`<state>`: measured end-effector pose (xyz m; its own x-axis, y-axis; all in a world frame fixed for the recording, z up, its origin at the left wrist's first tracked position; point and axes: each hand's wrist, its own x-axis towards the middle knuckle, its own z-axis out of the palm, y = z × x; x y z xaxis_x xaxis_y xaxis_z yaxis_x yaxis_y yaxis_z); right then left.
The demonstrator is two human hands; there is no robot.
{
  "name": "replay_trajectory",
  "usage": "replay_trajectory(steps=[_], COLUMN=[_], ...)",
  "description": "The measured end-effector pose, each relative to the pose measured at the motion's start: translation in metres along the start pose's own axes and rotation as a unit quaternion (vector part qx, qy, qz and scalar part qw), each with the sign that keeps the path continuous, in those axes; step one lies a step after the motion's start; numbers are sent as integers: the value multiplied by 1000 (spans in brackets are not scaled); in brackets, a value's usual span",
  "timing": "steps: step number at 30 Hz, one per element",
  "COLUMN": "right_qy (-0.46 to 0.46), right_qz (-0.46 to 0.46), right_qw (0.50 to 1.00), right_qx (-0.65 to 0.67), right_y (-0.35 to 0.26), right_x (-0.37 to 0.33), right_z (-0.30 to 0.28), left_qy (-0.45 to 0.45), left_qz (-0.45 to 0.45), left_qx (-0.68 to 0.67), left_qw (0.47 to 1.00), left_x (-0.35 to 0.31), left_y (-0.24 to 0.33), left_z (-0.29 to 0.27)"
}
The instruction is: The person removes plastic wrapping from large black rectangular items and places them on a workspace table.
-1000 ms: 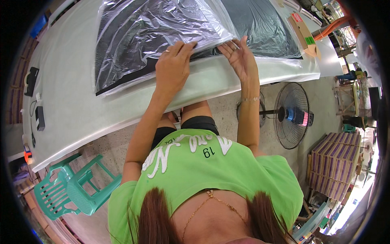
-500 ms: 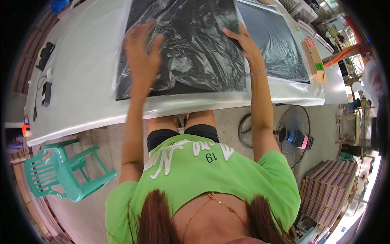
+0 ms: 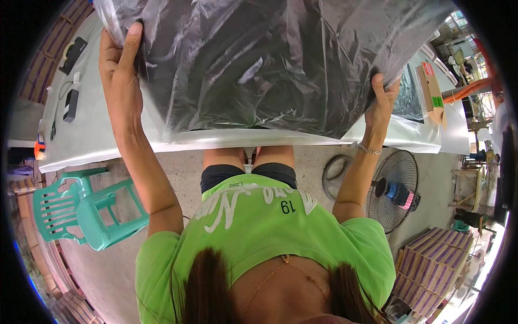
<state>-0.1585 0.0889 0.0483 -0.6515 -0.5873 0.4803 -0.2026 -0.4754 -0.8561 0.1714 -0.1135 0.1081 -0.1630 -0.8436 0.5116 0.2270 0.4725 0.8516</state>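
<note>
A large black sheet in a clear, wrinkled plastic sleeve (image 3: 243,75) is lifted off the table and spans the upper middle of the view. My left hand (image 3: 123,67) pinches its left edge, thumb on top. At the right edge, my right hand (image 3: 383,100) grips the sleeve, thumb on the near face and fingers partly hidden behind it. The sheet's far end runs out of view. Behind my right hand, a second dark sheet in clear plastic (image 3: 408,100) lies on the table, mostly covered by the raised one.
The table (image 3: 97,140) has a pale plastic cover. On its left lie a tape dispenser (image 3: 74,55) and a black adapter (image 3: 70,105) with a cord. A cardboard box (image 3: 430,92) stands at the right. Around me are a green chair (image 3: 91,208) and a floor fan (image 3: 396,189).
My hands have moved apart to the sleeve's two side edges and taken hold. The black sheet has risen off the table toward me and now covers much of the second sheet.
</note>
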Motion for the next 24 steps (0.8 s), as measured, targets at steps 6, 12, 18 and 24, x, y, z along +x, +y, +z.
replay_trajectory(steps=[6, 12, 18, 24], right_qy=[-65, -27, -73, 33], right_qz=[108, 68, 190, 70], right_qw=[991, 997, 963, 989], right_qx=[-37, 19, -179, -123], right_y=[20, 8, 82, 58], right_x=[-31, -36, -77, -100], right_z=[-26, -11, -52, -35], left_qy=[46, 47, -47, -115], left_qz=[-42, -8, -104, -198], left_qx=[3, -21, 237, 212], left_qw=[998, 999, 965, 950], left_x=[-40, -41, -105, -147], left_y=[-27, -13, -97, -84], left_z=[-4, -8, -25, -1])
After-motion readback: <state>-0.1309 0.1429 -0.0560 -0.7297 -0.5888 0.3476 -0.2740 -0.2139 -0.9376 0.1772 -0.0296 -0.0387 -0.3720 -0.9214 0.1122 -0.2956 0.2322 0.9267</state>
